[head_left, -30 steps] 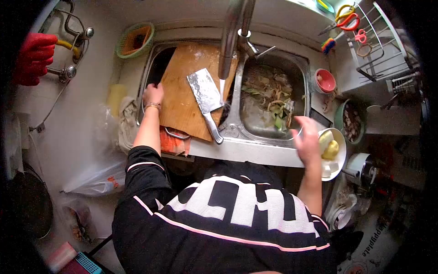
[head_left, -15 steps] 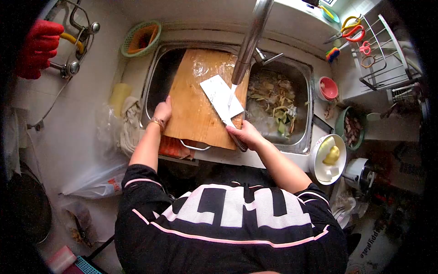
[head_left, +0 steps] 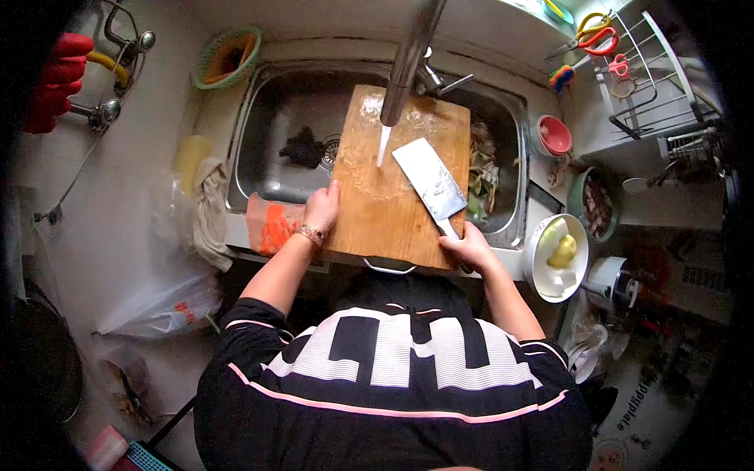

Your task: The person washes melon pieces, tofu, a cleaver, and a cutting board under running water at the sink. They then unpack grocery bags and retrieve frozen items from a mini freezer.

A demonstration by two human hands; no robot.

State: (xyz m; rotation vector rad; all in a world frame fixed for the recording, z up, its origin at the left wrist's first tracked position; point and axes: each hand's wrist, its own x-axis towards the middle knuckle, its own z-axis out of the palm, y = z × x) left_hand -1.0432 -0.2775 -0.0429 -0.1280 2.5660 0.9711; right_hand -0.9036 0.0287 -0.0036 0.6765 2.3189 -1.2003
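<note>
A wet wooden cutting board [head_left: 377, 220] lies across the sink's middle, its near end over the front edge. My left hand [head_left: 321, 210] is closed on its left edge. At the lower right corner, my right hand [head_left: 473, 250] closes round the handle of a cleaver [head_left: 430, 179] and touches the board's edge. The cleaver's broad blade rests flat on the wood, with dark wet marks on it. From the metal faucet [head_left: 399, 90], water runs onto the board left of the blade. Part of my right hand's grip is hidden.
Vegetable scraps [head_left: 483, 177] lie in the right basin, partly under the board. A dark clump sits by the drain of the left basin [head_left: 271, 110]. To the right stand a white bowl [head_left: 537, 271] with peeled pieces, a pink bowl [head_left: 554, 135] and a green basin [head_left: 579, 206].
Board, cleaver and both hands have shifted right, uncovering the left basin and covering more of the right one. Water now lands on the wood instead of the blade.
</note>
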